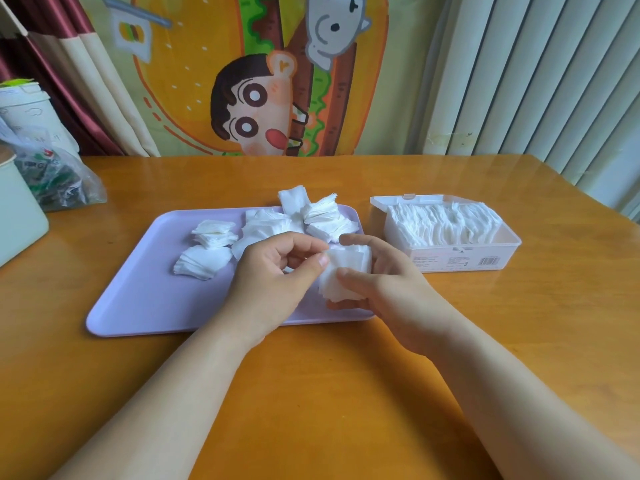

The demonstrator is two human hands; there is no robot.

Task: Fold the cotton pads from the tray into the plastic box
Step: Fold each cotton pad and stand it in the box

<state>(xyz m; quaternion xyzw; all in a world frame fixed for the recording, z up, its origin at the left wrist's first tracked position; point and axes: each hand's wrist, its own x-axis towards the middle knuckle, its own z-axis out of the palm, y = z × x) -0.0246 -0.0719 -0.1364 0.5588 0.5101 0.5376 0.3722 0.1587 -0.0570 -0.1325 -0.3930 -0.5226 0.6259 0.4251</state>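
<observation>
Looking through the head view and placing the work somewhere past the middle, judging only from how things are lying. Gripping a held stack [341, 280] of cotton pads with the right hand [377, 285], thumb lying on top and fingers curling underneath, just above the near right corner of the lilac tray [138, 299]. Pinching the upper left edge of that same stack with the left hand [273, 271], thumb and forefinger closing on the top layers and the other fingers curling in; probably separating one pad or beginning to fold it, but not being able to tell which of the two. Noticing the plastic box [485, 263] just beside the tray on the right, resting on the wooden table [311, 393] with its lid [398, 199] standing open at the back. Counting the packed pads [446, 225] inside as the finished part: standing on edge in rows, filling almost the whole length of the box and rising a little over its rim. Counting the loose pads [204, 251] as the part remaining: lying in several untidy piles over the far half of the tray, one pile leaning over the far rim. Judging the job therefore as well advanced, yet with those piles and the stack in the hands waiting for folding and packing, and with little free room showing in the box.
</observation>
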